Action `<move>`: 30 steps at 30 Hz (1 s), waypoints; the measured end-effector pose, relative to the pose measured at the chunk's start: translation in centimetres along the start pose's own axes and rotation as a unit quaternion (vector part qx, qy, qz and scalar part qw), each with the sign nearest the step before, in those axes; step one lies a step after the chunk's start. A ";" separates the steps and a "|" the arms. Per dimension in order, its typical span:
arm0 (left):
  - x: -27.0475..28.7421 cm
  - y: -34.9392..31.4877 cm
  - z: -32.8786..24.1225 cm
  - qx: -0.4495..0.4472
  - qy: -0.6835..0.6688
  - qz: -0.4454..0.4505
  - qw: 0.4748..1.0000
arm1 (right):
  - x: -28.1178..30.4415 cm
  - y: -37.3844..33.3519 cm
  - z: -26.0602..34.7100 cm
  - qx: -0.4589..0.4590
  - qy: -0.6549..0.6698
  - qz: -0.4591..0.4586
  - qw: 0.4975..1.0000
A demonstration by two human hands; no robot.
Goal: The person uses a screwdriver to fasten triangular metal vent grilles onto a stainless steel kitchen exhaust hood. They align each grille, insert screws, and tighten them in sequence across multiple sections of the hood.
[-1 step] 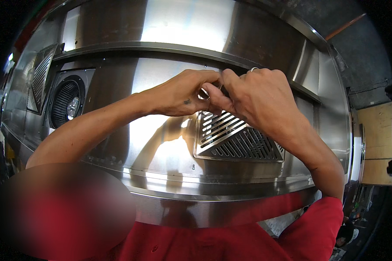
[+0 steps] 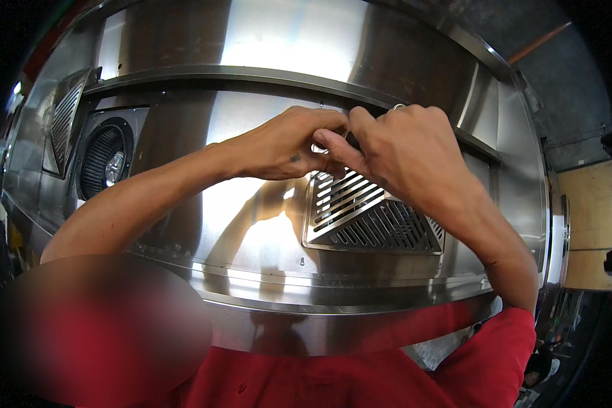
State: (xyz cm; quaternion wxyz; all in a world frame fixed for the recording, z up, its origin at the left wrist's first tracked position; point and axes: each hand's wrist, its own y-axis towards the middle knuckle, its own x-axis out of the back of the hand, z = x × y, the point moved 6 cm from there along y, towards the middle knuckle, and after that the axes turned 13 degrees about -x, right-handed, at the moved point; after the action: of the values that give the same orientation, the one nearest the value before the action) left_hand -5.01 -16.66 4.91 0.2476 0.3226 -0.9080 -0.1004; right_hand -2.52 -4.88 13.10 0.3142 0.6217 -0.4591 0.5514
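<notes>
My left hand (image 2: 285, 144) and my right hand (image 2: 411, 146) meet above the upper edge of a slotted metal grille (image 2: 374, 217). The left fingers are bent round in a pinch, thumb below and index finger above. Curled beside them, my right fingers have their thumb reaching toward the left fingertips. A small dark bit shows between the hands, too covered to name. The grille, with slanted slots in triangular fields, lies on a shiny stainless steel panel (image 2: 248, 231). My right hand hides its upper right part.
At left, a round black fan wheel (image 2: 105, 160) sits in a square opening. Beside it a second slotted grille (image 2: 64, 126) leans against the steel side wall. A raised steel ledge (image 2: 251, 73) runs behind my hands. Wooden boards (image 2: 588, 224) stand beyond the right end.
My right hand has turned very slightly, its thumb rising a little against the left fingers. The grille and panel have stayed in place.
</notes>
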 end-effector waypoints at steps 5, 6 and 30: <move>0.8 0.2 1.1 -0.020 -0.018 -0.004 1.000 | 1.6 -0.7 -1.5 0.158 0.058 -0.022 0.985; 0.8 0.4 0.9 -0.016 -0.029 0.006 0.999 | 1.5 -0.9 -1.7 0.164 0.065 -0.017 0.984; -0.2 0.3 0.9 0.110 0.069 0.066 0.989 | 1.1 0.1 -1.6 0.177 0.087 -0.035 0.980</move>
State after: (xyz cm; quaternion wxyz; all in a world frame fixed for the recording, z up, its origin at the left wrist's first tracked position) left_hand -5.45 -16.25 4.19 0.2784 0.2932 -0.9138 0.0396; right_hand -3.31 -3.76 14.46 0.2568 0.6326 -0.3028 0.6650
